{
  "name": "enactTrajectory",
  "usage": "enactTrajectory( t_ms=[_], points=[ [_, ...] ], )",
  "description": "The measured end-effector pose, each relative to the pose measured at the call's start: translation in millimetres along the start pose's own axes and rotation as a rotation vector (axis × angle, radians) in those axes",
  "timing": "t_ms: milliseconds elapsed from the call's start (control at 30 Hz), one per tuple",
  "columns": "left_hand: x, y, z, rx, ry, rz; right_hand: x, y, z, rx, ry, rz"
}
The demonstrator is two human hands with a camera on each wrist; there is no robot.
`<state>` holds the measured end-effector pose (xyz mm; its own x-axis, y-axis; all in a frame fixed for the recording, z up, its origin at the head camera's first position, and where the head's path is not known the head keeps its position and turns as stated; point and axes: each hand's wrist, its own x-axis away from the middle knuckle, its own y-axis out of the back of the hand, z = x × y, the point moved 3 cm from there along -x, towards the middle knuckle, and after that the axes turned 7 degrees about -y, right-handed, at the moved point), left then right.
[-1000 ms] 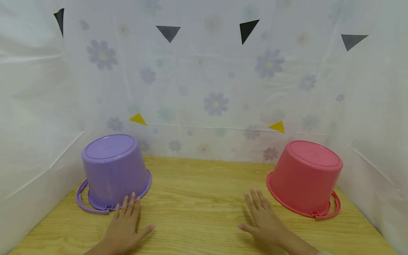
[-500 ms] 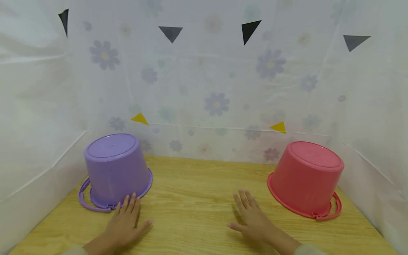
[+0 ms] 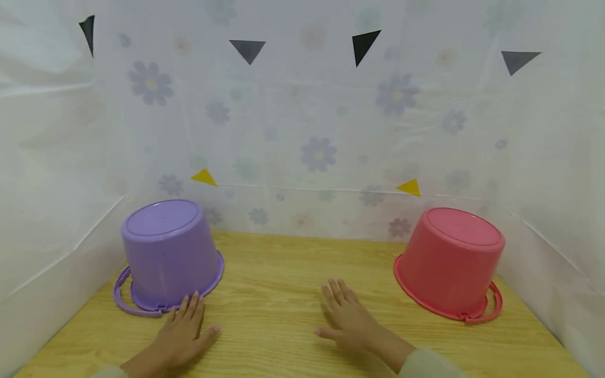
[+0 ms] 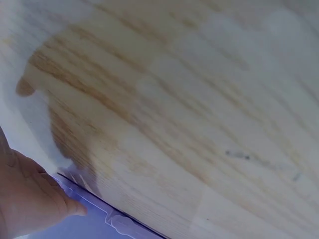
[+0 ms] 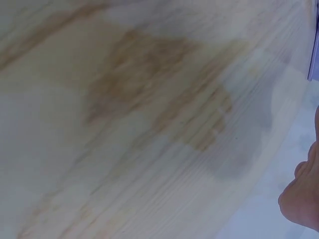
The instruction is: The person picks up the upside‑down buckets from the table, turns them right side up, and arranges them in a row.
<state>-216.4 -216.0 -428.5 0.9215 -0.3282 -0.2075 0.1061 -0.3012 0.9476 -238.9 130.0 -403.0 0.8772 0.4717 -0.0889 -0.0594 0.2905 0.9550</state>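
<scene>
The right hand (image 3: pixel 351 319) is drifting from the red bucket (image 3: pixel 451 265), left hand (image 3: pixel 180 332) staying by the purple bucket (image 3: pixel 169 260). Both are staying spread, so gripping neither

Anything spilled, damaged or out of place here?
No obvious spill or damage stands out. The only oddity: the purple bucket and the red bucket both stand upside down on the table, bases up, whereas buckets usually sit mouth up.
</scene>
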Motion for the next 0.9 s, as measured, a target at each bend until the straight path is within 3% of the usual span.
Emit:
enactTrajectory(
  t_ms=[300,600,900],
  points=[
    [-1.2,-1.1,2.5,0.06,0.014,0.09,-15.7,-2,18,-0.001,0.027,0.054],
    [-1.1,-1.0,3.8,0.109,0.012,0.108,-25.4,-10,31,-0.039,0.032,0.084],
    [-1.6,-0.3,8.5,0.111,-0.05,0.14,-38.7,-14,38,-0.024,0.012,0.077]
  ],
)
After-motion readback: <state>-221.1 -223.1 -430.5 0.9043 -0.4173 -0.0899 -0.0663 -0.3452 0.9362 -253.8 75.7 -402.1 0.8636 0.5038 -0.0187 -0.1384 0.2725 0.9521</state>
